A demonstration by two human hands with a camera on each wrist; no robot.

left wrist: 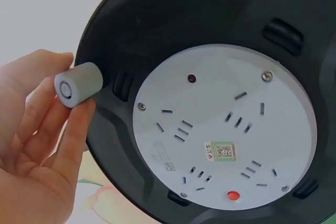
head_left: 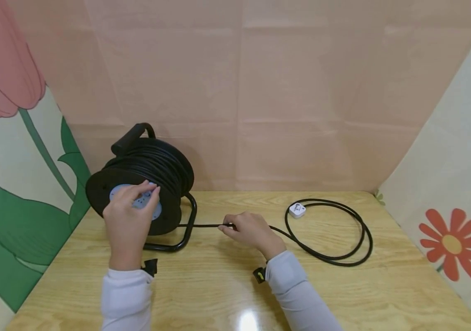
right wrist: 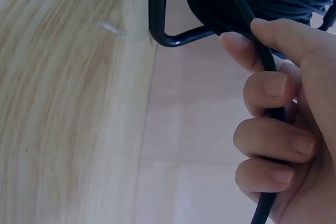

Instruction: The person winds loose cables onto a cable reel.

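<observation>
Tabletop, held cable sideways, reel facing viewer

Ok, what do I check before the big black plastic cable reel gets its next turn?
1. Left hand pinching the grey cylindrical plastic knob: ok.
2. Right hand curled round the thin black rubbery cable: ok.
3. Cable straight between right hand and reel: ok.
4. White squarish plastic plug lying on the pale wooden table, not in a socket: ok.
5. Black tubular stand steady enough for turning: cannot tell.
</observation>
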